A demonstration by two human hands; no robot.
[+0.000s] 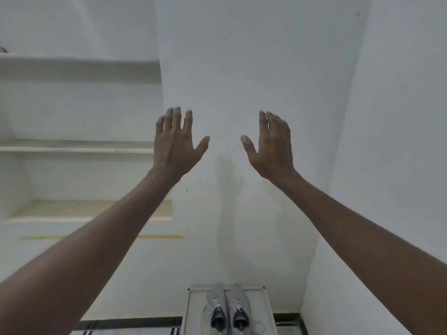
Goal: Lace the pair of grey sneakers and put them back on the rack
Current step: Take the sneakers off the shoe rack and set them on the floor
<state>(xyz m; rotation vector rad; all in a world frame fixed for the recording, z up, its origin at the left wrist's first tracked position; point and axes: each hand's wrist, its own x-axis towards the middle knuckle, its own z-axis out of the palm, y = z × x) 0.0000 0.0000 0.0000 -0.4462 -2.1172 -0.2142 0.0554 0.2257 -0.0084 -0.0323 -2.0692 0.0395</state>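
Two grey sneakers with white laces stand side by side on the white top of the rack at the bottom middle, toes toward the wall. My left hand is raised in front of the white wall, fingers spread, holding nothing. My right hand is raised beside it, also with fingers apart and nothing in it. Both hands are far above the sneakers and apart from them.
A white wall fills the view ahead, with a corner at the right. Built-in white shelves are recessed into the wall at the left. Dark-lined floor tiles show on both sides of the rack.
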